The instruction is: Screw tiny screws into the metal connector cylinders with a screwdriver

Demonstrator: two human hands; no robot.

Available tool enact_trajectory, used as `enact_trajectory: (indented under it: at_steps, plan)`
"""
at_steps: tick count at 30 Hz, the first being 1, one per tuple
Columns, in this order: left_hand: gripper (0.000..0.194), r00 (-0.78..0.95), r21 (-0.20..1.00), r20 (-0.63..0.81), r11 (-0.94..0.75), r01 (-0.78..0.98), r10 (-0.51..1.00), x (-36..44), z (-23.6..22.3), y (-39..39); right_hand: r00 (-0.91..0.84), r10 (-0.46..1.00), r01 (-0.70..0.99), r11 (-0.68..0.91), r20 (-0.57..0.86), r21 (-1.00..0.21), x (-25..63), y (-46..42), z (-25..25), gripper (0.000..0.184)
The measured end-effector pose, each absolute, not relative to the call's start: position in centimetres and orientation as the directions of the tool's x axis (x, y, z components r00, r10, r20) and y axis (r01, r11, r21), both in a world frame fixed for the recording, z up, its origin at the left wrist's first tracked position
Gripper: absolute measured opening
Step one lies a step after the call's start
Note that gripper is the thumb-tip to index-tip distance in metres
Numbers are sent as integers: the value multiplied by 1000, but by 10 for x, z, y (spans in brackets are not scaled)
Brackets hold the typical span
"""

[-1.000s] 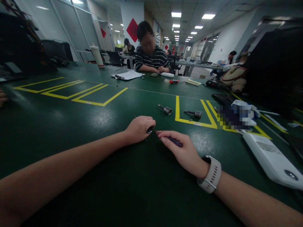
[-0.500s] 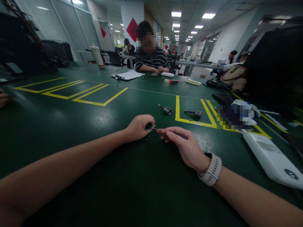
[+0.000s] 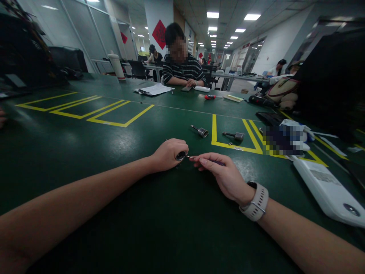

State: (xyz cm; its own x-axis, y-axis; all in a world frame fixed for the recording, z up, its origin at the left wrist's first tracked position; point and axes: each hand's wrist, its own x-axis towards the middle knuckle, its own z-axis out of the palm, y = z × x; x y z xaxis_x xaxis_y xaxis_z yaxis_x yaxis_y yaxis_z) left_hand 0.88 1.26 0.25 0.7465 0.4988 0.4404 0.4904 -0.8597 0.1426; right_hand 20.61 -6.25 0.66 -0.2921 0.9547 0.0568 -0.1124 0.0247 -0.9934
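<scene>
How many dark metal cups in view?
3: held cup in left hand, mostly hidden; middle cup, left of yellow outline; right cup, inside that outline. Others may be hidden.

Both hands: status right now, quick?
Left hand: closed around a dark, round-mouthed metal cup.
Right hand: closed on a slim, dark-handled tool with a thin metal shaft.

your left forearm (image 3: 85, 199): in from lower left | your left hand (image 3: 168, 155): curled into a grip | your right forearm (image 3: 299, 239): in from lower right | your right hand (image 3: 219, 173): thumb and fingers pinched, just beside your left
</scene>
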Motion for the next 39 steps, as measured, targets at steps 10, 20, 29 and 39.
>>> enact_trajectory:
  at_steps: [10,20,29,39]
  plan:
    - [15,652,288,487,-812,508,581,10,4,13,-304,952,-196,-27,35,-980,207,-62,8,15]
    - [12,658,126,441,-769,627,610,10,0,15,-229,971,-204,22,69,-979,203,-64,6,11]
    - [11,664,85,400,-747,659,632,11,2,14,-189,974,-125,104,126,-987,204,-65,3,12]
    - [11,656,92,405,-743,663,637,11,2,14,-173,979,-70,100,110,-993,204,-64,2,13]
